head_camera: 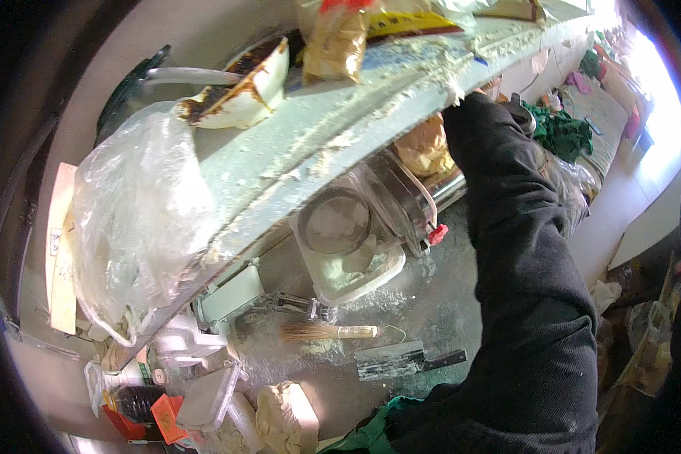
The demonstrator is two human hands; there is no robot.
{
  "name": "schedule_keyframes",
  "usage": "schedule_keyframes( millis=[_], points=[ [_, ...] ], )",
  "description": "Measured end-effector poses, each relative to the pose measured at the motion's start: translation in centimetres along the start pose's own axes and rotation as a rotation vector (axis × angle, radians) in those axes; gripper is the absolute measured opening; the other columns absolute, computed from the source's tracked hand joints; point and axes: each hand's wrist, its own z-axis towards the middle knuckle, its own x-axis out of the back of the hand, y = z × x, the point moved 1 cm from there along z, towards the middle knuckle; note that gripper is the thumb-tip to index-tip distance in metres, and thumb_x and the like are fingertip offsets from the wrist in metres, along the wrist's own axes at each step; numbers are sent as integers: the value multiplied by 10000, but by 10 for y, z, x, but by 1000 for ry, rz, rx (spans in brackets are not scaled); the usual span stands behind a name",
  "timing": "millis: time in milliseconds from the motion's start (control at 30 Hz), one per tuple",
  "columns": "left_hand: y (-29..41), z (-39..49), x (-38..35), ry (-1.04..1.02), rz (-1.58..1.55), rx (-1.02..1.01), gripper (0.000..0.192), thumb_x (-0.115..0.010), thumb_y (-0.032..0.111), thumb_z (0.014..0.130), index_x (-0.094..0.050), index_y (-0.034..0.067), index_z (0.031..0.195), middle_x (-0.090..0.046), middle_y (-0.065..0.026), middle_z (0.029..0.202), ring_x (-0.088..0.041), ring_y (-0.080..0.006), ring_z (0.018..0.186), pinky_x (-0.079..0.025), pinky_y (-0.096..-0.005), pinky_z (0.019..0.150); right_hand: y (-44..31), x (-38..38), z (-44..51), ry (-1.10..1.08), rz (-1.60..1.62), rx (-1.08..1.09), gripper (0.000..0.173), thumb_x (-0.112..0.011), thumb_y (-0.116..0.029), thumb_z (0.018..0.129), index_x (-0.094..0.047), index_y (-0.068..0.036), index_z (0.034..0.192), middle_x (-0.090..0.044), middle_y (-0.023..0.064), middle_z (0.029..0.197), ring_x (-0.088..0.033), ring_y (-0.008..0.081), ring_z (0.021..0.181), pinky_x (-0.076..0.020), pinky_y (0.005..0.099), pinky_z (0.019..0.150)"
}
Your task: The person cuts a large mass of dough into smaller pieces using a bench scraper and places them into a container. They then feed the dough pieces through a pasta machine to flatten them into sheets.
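A black-sleeved arm, apparently my right, stretches from the lower right up to the edge of a flour-crusted shelf. Its hand is hidden at that edge, and what it touches cannot be seen. My left hand is out of view. Below the shelf, a white plastic tub holds white powder and a round sieve. A cleaver dusted with powder lies flat on the grey worktop. Beside it is a straw brush. A clear lidded container stands against the tub.
On the shelf are a bowl smeared with dark sauce, a bag of tan powder and a clear plastic bag. A bottle of dark liquid, an orange box and a beige bundle stand at lower left.
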Motion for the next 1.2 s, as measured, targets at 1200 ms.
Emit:
schedule_keyframes(
  millis=[1200],
  points=[
    [-7, -111, 8, 29, -169, 42, 289, -587, 196, 947, -516, 35, 718, -527, -172, 604, -561, -366, 556, -418, -479, 520, 46, -18, -53, 49, 187, 254, 446, -550, -358, 1031, -661, -38, 1321, -708, 148, 1265, -685, 256, 1052, -541, 382, 908]
  ],
)
